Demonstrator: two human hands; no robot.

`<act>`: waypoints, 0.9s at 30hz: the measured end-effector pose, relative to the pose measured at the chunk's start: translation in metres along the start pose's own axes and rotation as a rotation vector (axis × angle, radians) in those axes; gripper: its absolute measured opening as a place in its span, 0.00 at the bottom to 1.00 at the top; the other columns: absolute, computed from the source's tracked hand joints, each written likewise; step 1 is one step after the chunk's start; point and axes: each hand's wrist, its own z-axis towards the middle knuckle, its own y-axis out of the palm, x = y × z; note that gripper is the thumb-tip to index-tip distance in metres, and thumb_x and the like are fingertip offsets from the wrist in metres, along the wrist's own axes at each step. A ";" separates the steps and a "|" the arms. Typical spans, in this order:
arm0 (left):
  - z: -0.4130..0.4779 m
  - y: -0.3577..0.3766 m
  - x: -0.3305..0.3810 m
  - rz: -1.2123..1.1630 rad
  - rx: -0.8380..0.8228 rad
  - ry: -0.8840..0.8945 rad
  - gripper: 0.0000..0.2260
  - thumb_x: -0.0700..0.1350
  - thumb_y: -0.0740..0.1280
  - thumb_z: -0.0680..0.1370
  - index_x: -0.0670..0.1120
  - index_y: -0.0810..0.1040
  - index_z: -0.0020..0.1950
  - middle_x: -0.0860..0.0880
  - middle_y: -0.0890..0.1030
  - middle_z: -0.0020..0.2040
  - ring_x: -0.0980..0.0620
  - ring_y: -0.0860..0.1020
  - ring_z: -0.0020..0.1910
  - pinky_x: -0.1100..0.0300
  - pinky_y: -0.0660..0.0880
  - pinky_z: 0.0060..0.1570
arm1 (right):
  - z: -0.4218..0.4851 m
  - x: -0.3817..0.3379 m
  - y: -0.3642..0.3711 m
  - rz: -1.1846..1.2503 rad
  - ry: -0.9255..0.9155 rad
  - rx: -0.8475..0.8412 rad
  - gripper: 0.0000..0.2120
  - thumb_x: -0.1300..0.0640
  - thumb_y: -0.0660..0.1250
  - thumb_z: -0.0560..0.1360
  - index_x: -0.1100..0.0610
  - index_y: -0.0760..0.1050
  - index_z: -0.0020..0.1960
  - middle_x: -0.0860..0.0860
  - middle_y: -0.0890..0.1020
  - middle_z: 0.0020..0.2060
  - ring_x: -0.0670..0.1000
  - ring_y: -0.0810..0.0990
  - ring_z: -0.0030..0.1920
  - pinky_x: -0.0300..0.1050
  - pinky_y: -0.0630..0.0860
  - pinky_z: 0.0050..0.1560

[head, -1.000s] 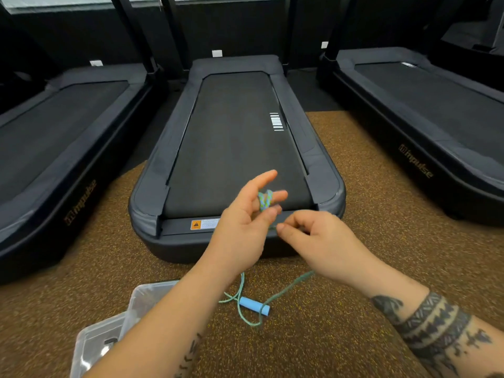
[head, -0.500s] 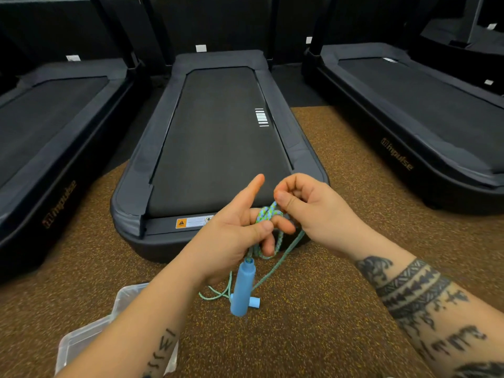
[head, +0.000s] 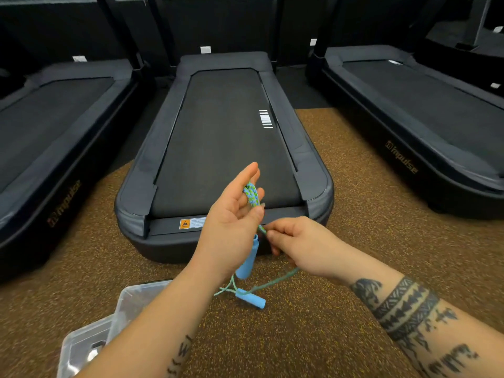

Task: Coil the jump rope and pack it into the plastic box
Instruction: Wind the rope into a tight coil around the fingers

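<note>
Clearly "impulse" on right treadmill (head: 425, 126); left treadmill (head: 54, 148) likewise.

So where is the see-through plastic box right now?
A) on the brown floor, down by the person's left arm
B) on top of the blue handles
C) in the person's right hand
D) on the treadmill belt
A: the clear plastic box sits on the speckled brown floor at the lower left, partly hidden by the left forearm, while the left hand and right hand hold the jump rope.
</note>
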 end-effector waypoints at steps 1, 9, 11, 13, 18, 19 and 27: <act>0.000 -0.001 0.000 0.055 -0.008 0.004 0.33 0.26 0.60 0.79 0.62 0.67 0.71 0.58 0.71 0.73 0.55 0.74 0.70 0.53 0.70 0.70 | -0.001 -0.002 0.000 -0.023 0.000 -0.006 0.13 0.52 0.61 0.80 0.57 0.78 0.43 0.47 0.77 0.27 0.44 0.68 0.24 0.41 0.65 0.29; 0.001 -0.009 -0.009 0.380 -0.161 -0.053 0.37 0.32 0.60 0.81 0.66 0.49 0.77 0.64 0.80 0.60 0.65 0.81 0.43 0.65 0.74 0.46 | -0.005 -0.013 -0.013 0.096 -0.030 0.011 0.14 0.49 0.63 0.80 0.55 0.80 0.40 0.46 0.73 0.26 0.45 0.66 0.25 0.41 0.63 0.29; 0.000 -0.010 -0.009 0.433 -0.203 -0.069 0.36 0.35 0.60 0.82 0.65 0.47 0.77 0.63 0.84 0.42 0.65 0.78 0.35 0.65 0.71 0.40 | -0.004 -0.015 -0.019 0.213 -0.019 0.029 0.14 0.51 0.63 0.80 0.54 0.79 0.38 0.49 0.70 0.27 0.48 0.66 0.27 0.45 0.63 0.30; 0.000 -0.011 -0.008 0.433 -0.225 -0.075 0.34 0.40 0.59 0.83 0.66 0.45 0.77 0.52 0.83 0.38 0.61 0.76 0.33 0.59 0.71 0.39 | -0.004 -0.014 -0.025 0.242 -0.007 0.049 0.14 0.50 0.63 0.80 0.53 0.78 0.38 0.53 0.69 0.29 0.49 0.65 0.28 0.46 0.63 0.30; 0.002 -0.007 -0.007 0.351 -0.263 -0.103 0.33 0.47 0.60 0.78 0.66 0.49 0.78 0.52 0.80 0.39 0.49 0.76 0.37 0.48 0.75 0.43 | -0.001 -0.010 -0.030 0.109 -0.072 0.107 0.17 0.43 0.62 0.77 0.54 0.78 0.39 0.44 0.73 0.22 0.45 0.66 0.25 0.46 0.63 0.32; 0.002 -0.006 -0.007 0.288 -0.269 -0.103 0.32 0.46 0.60 0.79 0.64 0.51 0.79 0.54 0.79 0.38 0.51 0.75 0.36 0.49 0.74 0.44 | 0.000 -0.010 -0.031 0.109 -0.080 0.132 0.17 0.43 0.63 0.77 0.55 0.77 0.39 0.43 0.73 0.21 0.44 0.66 0.25 0.46 0.63 0.32; 0.001 0.002 0.009 -0.335 -0.205 -0.138 0.25 0.37 0.63 0.78 0.50 0.68 0.75 0.49 0.79 0.38 0.55 0.69 0.29 0.59 0.70 0.34 | 0.005 -0.007 -0.028 0.174 -0.155 0.287 0.18 0.40 0.62 0.77 0.53 0.77 0.40 0.43 0.70 0.22 0.45 0.67 0.27 0.49 0.66 0.34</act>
